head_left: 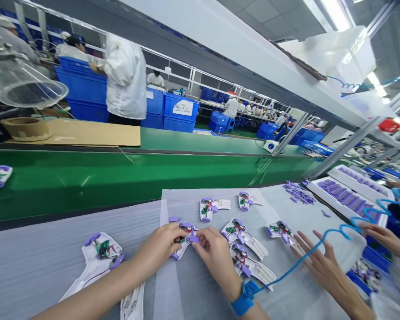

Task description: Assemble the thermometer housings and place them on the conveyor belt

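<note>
The right hand [213, 249] (blue-strapped wrist) and left hand [163, 243] are both pinching one white-and-purple housing [186, 238], steadying it against the surface [46, 262].

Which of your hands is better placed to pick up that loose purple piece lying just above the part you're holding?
Probably the left hand: the loose purple piece lies just above its fingers, while the right hand sits farther off, across the white part both hands pinch.

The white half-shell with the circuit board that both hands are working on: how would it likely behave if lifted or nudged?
The half-shell looks thin, so probably light and stiff. It lies flat, unlikely to roll. Exposed board and thin wires suggest fragility; the left hand and right hand pinch its edges.
</note>
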`<state>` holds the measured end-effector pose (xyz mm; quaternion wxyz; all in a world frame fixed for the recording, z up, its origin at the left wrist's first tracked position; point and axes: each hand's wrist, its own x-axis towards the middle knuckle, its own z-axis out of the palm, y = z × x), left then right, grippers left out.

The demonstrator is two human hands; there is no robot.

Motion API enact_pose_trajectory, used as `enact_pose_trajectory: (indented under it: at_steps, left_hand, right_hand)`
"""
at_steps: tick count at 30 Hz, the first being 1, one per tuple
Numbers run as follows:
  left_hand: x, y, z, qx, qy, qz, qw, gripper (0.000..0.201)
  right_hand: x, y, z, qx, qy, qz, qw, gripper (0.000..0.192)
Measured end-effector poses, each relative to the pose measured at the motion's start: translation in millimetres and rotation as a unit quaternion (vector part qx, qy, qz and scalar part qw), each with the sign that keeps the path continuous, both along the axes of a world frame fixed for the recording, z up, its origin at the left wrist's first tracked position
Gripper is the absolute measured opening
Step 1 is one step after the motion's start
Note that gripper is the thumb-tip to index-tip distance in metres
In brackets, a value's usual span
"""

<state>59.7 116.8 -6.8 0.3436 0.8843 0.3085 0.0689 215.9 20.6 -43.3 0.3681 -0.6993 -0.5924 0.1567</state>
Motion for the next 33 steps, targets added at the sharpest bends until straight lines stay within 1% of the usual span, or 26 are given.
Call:
enact_pose_trajectory:
  at_steps: [3,8,12,19,23,27,30,33]
  left_hand:
    - [0.3,1.9,-4.0,0.024,0.011,0.000,1.000,0.036]
    - [3.5,4.4,-3.2,0.056,0.029,-0.001,0.998,0.027]
    - [7.3,4.7,-0.3,0.083,0.044,-0.003,0.996,0.015]
    - [12.7,6.5,0.5,0.124,0.081,-0.028,0.989,0.017]
    - [14.0,4.4,-2.4,0.145,0.097,-0.041,0.984,0.017]
    - [14.9,2.8,-5.7,0.158,0.112,-0.034,0.980,0.018]
    - [15.4,2.2,-6.5,0.157,0.114,-0.028,0.981,0.019]
    - [17.4,1.9,-6.4,0.157,0.112,-0.028,0.981,0.022]
  right_hand:
    - [-0.4,4.2,-0.6,0.001,-0.003,-0.008,1.000,0.017]
    - [-2.5,5.4,-2.1,0.008,-0.009,-0.002,1.000,0.016]
    - [-2.1,7.0,-2.9,0.010,-0.025,0.003,1.000,0.019]
    - [1.3,7.8,-4.2,0.011,-0.065,0.012,0.998,0.025]
    - [-2.4,7.9,-7.4,0.007,-0.107,0.019,0.994,0.016]
    - [-1.9,1.1,-4.6,-0.003,-0.128,0.031,0.991,0.012]
    - [2.4,-9.0,2.2,0.004,-0.128,0.035,0.991,0.025]
    - [0.7,-15.4,8.3,0.022,-0.171,0.040,0.984,0.034]
